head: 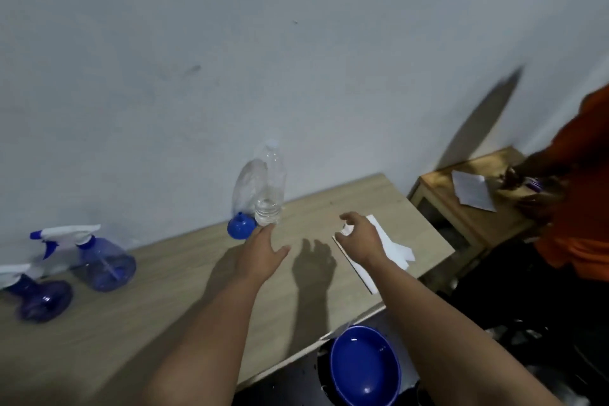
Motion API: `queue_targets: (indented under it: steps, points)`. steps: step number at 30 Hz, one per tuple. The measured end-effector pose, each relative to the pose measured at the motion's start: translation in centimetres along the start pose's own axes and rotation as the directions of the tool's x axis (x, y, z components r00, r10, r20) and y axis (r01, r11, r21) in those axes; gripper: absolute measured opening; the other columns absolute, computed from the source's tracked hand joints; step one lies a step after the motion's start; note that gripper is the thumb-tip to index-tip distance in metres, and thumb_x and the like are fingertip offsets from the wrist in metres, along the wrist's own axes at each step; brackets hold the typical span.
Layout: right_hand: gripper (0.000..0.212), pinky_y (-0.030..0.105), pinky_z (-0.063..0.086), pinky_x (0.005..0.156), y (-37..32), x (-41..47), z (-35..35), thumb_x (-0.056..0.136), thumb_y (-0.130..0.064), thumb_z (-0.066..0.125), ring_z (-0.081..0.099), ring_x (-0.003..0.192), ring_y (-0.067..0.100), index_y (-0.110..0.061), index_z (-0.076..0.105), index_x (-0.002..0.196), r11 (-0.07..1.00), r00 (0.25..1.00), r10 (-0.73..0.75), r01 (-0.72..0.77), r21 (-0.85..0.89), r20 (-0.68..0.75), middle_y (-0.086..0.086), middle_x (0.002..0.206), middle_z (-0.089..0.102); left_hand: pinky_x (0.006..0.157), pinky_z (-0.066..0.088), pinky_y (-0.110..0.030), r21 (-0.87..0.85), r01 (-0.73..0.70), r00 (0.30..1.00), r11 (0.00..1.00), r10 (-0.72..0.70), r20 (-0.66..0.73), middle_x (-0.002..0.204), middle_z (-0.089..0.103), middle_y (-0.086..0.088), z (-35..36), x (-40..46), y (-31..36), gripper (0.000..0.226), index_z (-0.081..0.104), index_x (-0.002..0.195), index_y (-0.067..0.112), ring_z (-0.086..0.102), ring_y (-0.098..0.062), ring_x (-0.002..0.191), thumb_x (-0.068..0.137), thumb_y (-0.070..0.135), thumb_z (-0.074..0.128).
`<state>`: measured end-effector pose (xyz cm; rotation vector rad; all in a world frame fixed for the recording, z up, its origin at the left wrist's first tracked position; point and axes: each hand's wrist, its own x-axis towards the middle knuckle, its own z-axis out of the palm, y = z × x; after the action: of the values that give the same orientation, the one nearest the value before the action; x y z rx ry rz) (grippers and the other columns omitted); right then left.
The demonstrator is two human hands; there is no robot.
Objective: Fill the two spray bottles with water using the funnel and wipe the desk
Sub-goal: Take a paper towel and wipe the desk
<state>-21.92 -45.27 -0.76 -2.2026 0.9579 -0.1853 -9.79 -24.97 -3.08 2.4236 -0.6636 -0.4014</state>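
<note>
Two blue spray bottles with white triggers stand at the desk's left: one (105, 262) further back, one (43, 298) nearer the left edge. A clear water bottle (270, 186) stands by the wall, a little water in its bottom. A blue funnel (241, 226) lies beside it, spout up. My left hand (263, 252) is open, its fingertips just short of the water bottle's base. My right hand (359, 237) hovers open over white tissue (393, 247) at the desk's right end, the fingers curled and apart.
The wooden desk (184, 290) runs along a white wall. A blue bowl (365, 366) sits below the desk's front edge. To the right stands a low wooden cabinet (461, 204) with paper on it, and a person in orange (580, 181) beside it.
</note>
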Motion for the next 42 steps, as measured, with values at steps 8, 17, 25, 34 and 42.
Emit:
queue_targets:
  steps: [8, 17, 25, 34, 42]
  points:
    - [0.031, 0.029, 0.050, 0.082, 5.5, -2.3, -5.1, 0.095, -0.017, 0.064, 0.066, 0.100, 0.018, -0.018, 0.071, 0.125, 0.987, 0.983, 0.141, -0.149, -0.064, -0.115, -0.002, 0.119, 0.073, 0.104, 0.045, -0.035, -0.025, -0.132, 0.990, 0.991, 0.133, 0.055, 0.146, 0.049, 0.000, 4.1, -1.3, 5.2, 0.068, 0.047, 0.147, 0.022, 0.051, -0.021, 0.131, 0.088, 0.048, 0.068]
    - [0.030, 0.027, 0.051, 0.084, 12.3, 1.8, -5.5, 0.097, -0.021, 0.065, 0.067, 0.101, 0.016, -0.018, 0.072, 0.126, 0.994, 0.996, 0.090, -0.090, -0.055, -0.013, -0.001, 0.120, 0.074, 0.098, 0.043, -0.031, 0.017, -0.006, 0.983, 1.000, 0.003, 0.182, 0.148, 0.049, 0.001, 14.1, -1.0, 9.1, 0.065, 0.045, 0.149, 0.025, 0.053, -0.022, 0.129, 0.092, 0.048, 0.064]
    - [0.029, 0.031, 0.058, 0.092, 16.1, 6.4, -6.1, 0.100, -0.026, 0.067, 0.069, 0.103, 0.015, -0.020, 0.071, 0.127, 1.000, 0.997, -0.017, 0.019, -0.024, 0.081, -0.003, 0.121, 0.074, 0.107, 0.045, -0.040, 0.138, 0.074, 0.991, 0.988, -0.088, 0.103, 0.143, 0.054, 0.005, 20.3, 0.7, 10.8, 0.055, 0.054, 0.141, 0.035, 0.051, -0.021, 0.128, 0.090, 0.053, 0.059]
    - [0.017, 0.029, 0.058, 0.085, 17.1, 8.9, -5.6, 0.097, -0.027, 0.067, 0.068, 0.094, 0.009, -0.024, 0.074, 0.112, 0.997, 0.985, -0.082, 0.079, 0.025, 0.149, -0.011, 0.107, 0.073, 0.108, 0.042, -0.037, 0.312, 0.106, 0.994, 0.944, -0.109, -0.008, 0.151, 0.041, 0.008, 22.9, 0.2, 11.4, 0.046, 0.059, 0.138, 0.033, 0.037, -0.023, 0.134, 0.093, 0.039, 0.053]
    - [0.014, 0.028, 0.057, 0.082, 17.1, 9.2, -5.6, 0.096, -0.025, 0.067, 0.068, 0.090, 0.009, -0.024, 0.074, 0.108, 0.994, 0.979, -0.110, 0.104, 0.044, 0.170, -0.011, 0.102, 0.073, 0.101, 0.048, -0.034, 0.126, 0.185, 0.974, 0.975, -0.164, -0.159, 0.135, 0.060, 0.007, 22.8, 1.0, 12.1, 0.041, 0.067, 0.130, 0.019, 0.055, -0.017, 0.120, 0.092, 0.034, 0.061]
